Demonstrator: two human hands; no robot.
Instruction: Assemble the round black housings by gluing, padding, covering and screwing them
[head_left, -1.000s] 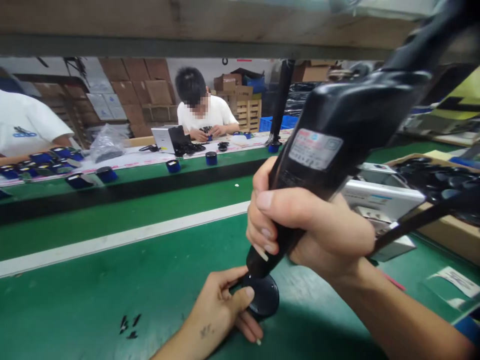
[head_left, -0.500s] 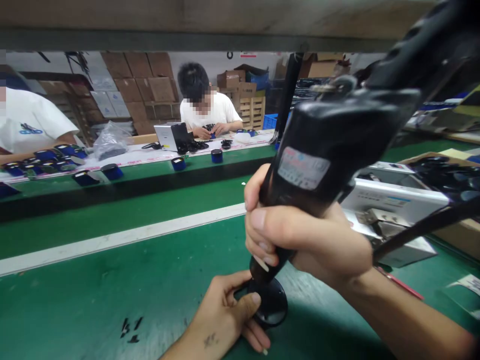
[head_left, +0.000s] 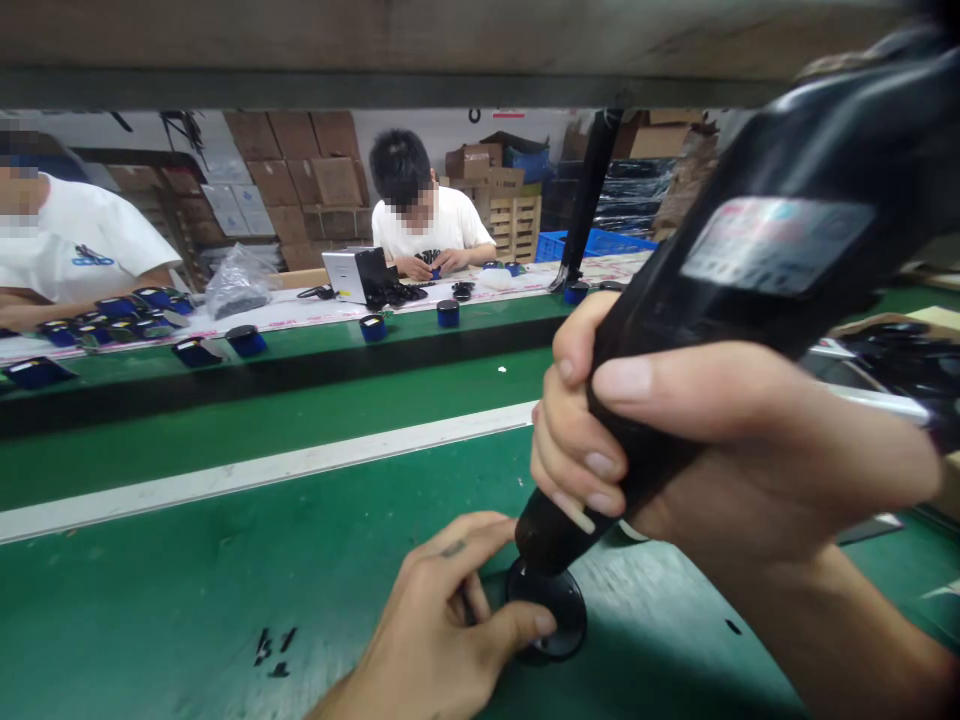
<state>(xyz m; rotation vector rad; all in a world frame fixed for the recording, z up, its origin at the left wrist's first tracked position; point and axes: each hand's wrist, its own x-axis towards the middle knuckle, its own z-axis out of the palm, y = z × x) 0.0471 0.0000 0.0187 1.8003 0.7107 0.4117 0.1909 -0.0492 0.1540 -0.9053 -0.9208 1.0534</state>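
My right hand (head_left: 675, 440) is wrapped round a black electric screwdriver (head_left: 645, 400) with a pale label on its side. The screwdriver leans toward the upper right, its nose down at a black round disc-shaped part (head_left: 566, 610) on the green table. My left hand (head_left: 457, 610) holds that part from the left, thumb on its face and index finger close to the screwdriver's nose. The bit's tip is hidden, so I cannot tell whether it touches the part.
A white strip (head_left: 300, 465) crosses the green table (head_left: 150, 600). Beyond it, several blue and black round pieces (head_left: 448, 313) line a ledge. Two people in white shirts (head_left: 465, 218) sit opposite. At right, a box of black parts (head_left: 900, 355) stands. A shelf edge (head_left: 375, 88) runs overhead.
The screwdriver has tipped further to the right and come nearer the camera, with my right hand moving up and right. My left index finger has straightened toward its nose; the view has shifted slightly.
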